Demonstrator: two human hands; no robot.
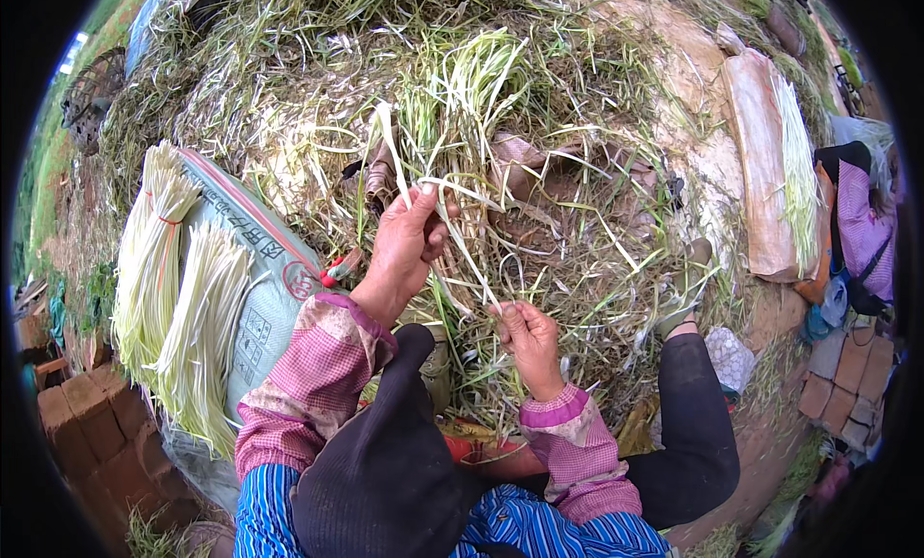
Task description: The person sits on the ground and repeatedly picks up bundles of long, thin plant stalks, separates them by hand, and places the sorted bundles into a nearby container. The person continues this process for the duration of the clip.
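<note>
My left hand [408,240] pinches a few pale chive-like stalks between thumb and fingers. A thick white stem [390,150] sticks up from that grip. One thin stalk [469,255] runs down to my right hand [532,341], whose thumb and forefinger pinch its lower end. Beyond my hands, a loose heap of light green stalks [484,74] lies on leaf litter. To the left, a bundle with a red tie [148,269] and another bundle of stalks [202,320] rest on a printed woven sack [271,298].
Withered trimmings [577,247] cover the ground around my feet. A small red and green object [339,269] lies by my left wrist. Bricks are stacked at the left [90,421] and right [852,370]. More stalks [798,175] lie on a long pale sack [758,168].
</note>
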